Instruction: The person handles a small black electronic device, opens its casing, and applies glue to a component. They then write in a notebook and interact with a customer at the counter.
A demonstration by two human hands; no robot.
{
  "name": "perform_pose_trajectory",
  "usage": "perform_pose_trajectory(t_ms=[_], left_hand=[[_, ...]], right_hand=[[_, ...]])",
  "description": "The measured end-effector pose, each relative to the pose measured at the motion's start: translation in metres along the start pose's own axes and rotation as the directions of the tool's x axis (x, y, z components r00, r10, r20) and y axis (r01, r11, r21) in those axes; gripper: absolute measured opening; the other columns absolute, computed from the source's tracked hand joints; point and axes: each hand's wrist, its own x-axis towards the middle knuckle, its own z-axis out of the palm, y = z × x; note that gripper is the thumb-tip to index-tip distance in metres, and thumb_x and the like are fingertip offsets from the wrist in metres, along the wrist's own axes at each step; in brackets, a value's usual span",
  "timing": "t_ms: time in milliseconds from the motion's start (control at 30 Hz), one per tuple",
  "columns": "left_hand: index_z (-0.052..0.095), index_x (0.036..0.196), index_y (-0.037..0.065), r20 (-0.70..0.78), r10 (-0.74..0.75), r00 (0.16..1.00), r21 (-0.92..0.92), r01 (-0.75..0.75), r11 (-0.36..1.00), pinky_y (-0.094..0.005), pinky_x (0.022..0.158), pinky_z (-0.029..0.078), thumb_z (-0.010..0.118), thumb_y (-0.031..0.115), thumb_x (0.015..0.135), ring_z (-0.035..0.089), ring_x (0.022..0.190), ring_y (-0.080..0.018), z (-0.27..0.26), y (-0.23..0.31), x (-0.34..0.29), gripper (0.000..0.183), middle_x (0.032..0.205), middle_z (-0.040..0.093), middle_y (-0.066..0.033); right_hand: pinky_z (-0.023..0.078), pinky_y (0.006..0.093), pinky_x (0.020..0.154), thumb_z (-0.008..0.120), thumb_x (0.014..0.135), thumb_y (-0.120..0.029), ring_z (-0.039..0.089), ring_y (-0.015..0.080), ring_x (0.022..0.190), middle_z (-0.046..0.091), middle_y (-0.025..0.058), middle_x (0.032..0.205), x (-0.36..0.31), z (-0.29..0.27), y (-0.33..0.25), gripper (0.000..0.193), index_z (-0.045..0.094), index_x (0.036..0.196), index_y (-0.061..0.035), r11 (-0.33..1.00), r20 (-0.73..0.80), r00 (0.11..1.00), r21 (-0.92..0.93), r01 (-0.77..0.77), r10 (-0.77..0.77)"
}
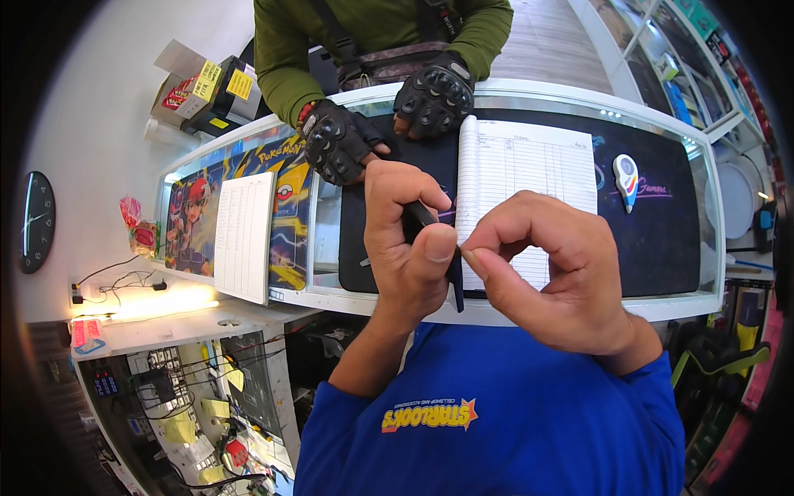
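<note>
My left hand (404, 240) is closed round a slim, dark, flat object (456, 288), seen nearly edge-on, perhaps a phone. Its lower end sticks out below the thumb. Thumb and forefinger of my right hand (558, 277) are pinched together at its right edge; whatever may be between those fingertips is too small to make out. Both hands are raised in front of me, over the near side of the counter. Behind them an open ruled notebook (550, 169) with handwriting lies on a black mat (662, 240), partly hidden by my right hand.
Across the glass-topped counter (686, 310) stands a person in a green top, wearing black fingered-off gloves (434, 93) and resting both hands there. A white striped correction tape (626, 183) lies right of the notebook. To the left are a written sheet (244, 236) and a colourful mat (289, 178).
</note>
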Motion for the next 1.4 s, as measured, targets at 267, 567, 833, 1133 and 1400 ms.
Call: perform_pose_trajectory(t_ms=[267, 567, 833, 1133, 1400], left_hand=[[0.059, 0.1, 0.007, -0.035, 0.07, 0.997, 0.113, -0.066, 0.991, -0.0253, 0.074, 0.037, 0.063, 0.062, 0.097, 0.044, 0.083, -0.0129, -0.002, 0.0, 0.0, 0.055, 0.099, 0.049, -0.0047], [0.056, 0.1, 0.006, -0.013, 0.154, 0.988, 0.129, -0.151, 0.98, -0.0247, 0.066, 0.037, 0.042, 0.062, 0.106, 0.042, 0.075, -0.0113, -0.006, -0.002, 0.0, 0.058, 0.094, 0.047, -0.0066], [0.051, 0.1, 0.007, 0.015, 0.27, 0.963, 0.281, -0.263, 0.923, -0.0235, 0.058, 0.04, 0.027, 0.057, 0.112, 0.047, 0.066, -0.0108, -0.01, 0.003, 0.004, 0.057, 0.088, 0.045, -0.0075], [0.053, 0.103, 0.006, -0.056, 0.659, 0.75, 0.429, -0.578, 0.694, -0.0258, 0.05, 0.047, 0.027, 0.065, 0.108, 0.052, 0.057, -0.0144, -0.023, -0.003, 0.01, 0.065, 0.093, 0.046, -0.0112], [0.054, 0.105, 0.005, -0.042, 0.712, 0.701, 0.394, -0.643, 0.657, -0.0282, 0.049, 0.052, 0.028, 0.065, 0.108, 0.057, 0.059, -0.0187, -0.031, -0.004, 0.01, 0.065, 0.094, 0.046, -0.0125]], right_hand=[[0.052, 0.0255, 0.069, 0.073, 0.084, 0.004, 0.066, 0.0126, 0.075, 0.069, 0.0077, 0.086, -0.001, 0.006, -0.004, 0.01, 0.069, 0.092, -0.0002, 0.986, -0.049, 0.997, -0.158, 0.055, -0.063], [0.054, 0.0245, 0.07, 0.073, 0.09, -0.002, 0.067, 0.0088, 0.077, 0.071, 0.0054, 0.091, -0.004, 0.0, 0.002, 0.007, 0.07, 0.096, -0.0003, 0.955, -0.037, 0.999, 0.295, 0.003, 0.008], [0.053, 0.0278, 0.077, 0.073, 0.092, 0.001, 0.068, 0.0147, 0.085, 0.072, 0.0108, 0.096, -0.004, -0.002, 0.005, 0.014, 0.074, 0.106, 0.0016, 0.991, 0.062, 0.998, 0.136, 0.008, -0.016], [0.056, 0.0335, 0.079, 0.083, 0.082, 0.003, 0.07, 0.0254, 0.092, 0.071, 0.0131, 0.099, -0.003, 0.015, 0.015, 0.023, 0.074, 0.103, -0.0014, 0.968, 0.05, 0.972, 0.112, 0.224, -0.231], [0.054, 0.0307, 0.073, 0.085, 0.078, 0.004, 0.068, 0.02, 0.088, 0.07, 0.0106, 0.101, 0.0, 0.028, 0.026, 0.034, 0.073, 0.109, -0.0069, 0.928, -0.002, 0.931, 0.08, 0.365, -0.366]])
